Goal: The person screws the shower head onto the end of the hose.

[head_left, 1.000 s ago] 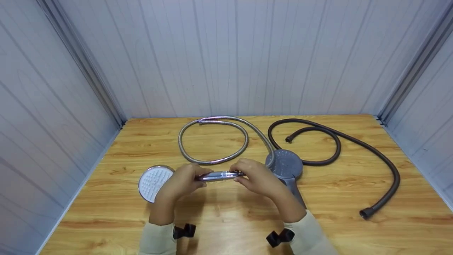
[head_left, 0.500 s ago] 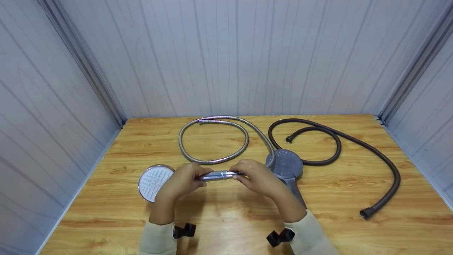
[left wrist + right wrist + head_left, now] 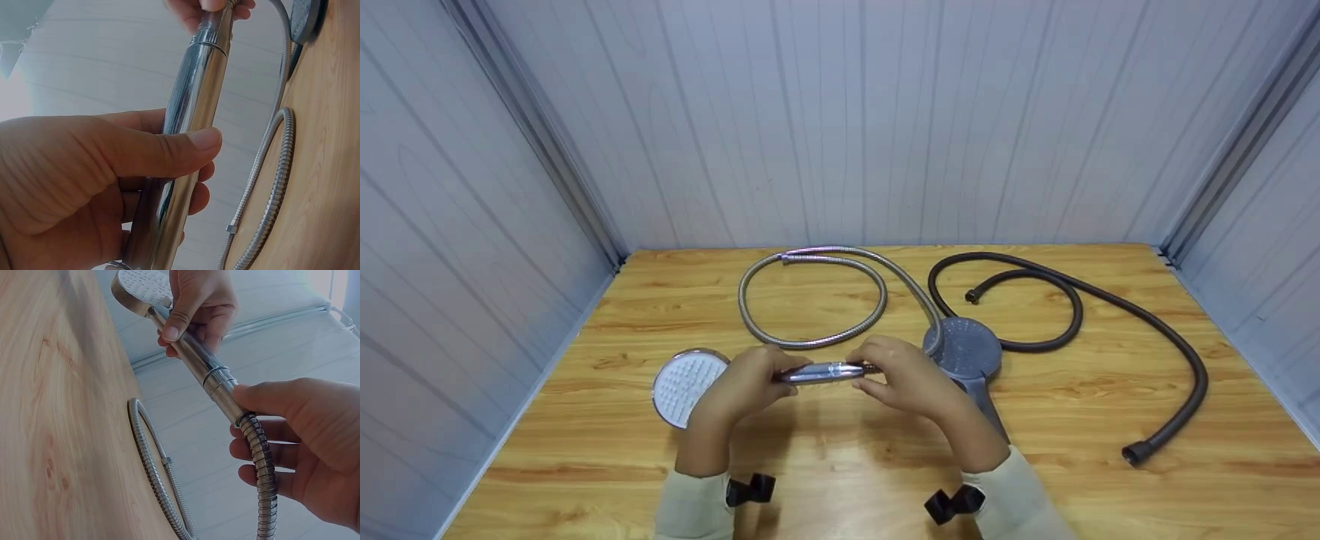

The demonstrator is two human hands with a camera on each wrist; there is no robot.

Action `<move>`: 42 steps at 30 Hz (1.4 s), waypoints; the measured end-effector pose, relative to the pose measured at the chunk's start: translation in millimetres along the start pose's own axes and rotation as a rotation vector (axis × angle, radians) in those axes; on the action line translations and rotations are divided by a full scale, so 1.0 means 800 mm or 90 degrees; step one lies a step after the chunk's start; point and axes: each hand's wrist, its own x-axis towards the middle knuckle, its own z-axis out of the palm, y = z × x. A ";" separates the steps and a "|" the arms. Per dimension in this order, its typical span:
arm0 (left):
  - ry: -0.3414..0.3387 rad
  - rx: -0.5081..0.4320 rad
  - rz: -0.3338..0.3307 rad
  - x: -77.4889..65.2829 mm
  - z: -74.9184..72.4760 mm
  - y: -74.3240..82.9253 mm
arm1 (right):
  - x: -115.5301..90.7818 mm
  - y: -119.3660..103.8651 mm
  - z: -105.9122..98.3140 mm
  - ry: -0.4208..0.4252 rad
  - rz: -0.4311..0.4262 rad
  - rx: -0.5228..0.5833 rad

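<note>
A chrome hand shower with a round white nozzle face (image 3: 686, 390) is raised above the table, its handle (image 3: 185, 129) lying almost sideways in the head view. My left hand (image 3: 742, 386) grips that handle, thumb on the near side and fingers behind. At the handle's other end sits the metal end nut (image 3: 225, 402) of a silver shower hose (image 3: 264, 478). Around this nut my right hand (image 3: 907, 379) has its thumb and fingers, with the hose running down past the fingers. The nut meets the handle end; whether the thread is fully engaged is hidden.
Behind the hands, the silver hose's loop (image 3: 810, 344) lies on the wooden table (image 3: 840, 480). A grey hand shower (image 3: 964, 349) rests beside my right forearm. A dark hose (image 3: 1174, 330) curls at the right. Pale panel walls (image 3: 840, 127) enclose the back and sides.
My right thumb and fingertips have shifted slightly around the nut. The left hand, the chrome hand shower and the things on the table stay nearly where they were.
</note>
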 end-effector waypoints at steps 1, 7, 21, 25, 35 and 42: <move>-0.001 -0.001 0.000 0.000 0.000 0.000 | 0.000 0.000 0.000 0.003 0.000 0.003; -0.010 -0.005 -0.008 0.001 0.001 0.000 | -0.001 0.002 0.002 0.031 -0.015 0.009; -0.015 -0.004 -0.018 0.001 0.002 0.002 | -0.002 0.004 0.002 0.037 -0.028 0.000; -0.017 -0.004 -0.029 0.000 0.002 0.003 | -0.002 0.003 0.001 0.032 -0.026 0.002; -0.012 -0.011 -0.027 0.000 0.001 0.004 | -0.001 0.006 0.001 0.014 -0.019 -0.009; -0.011 -0.002 -0.024 0.000 0.000 0.004 | -0.001 0.004 -0.003 -0.004 -0.013 -0.014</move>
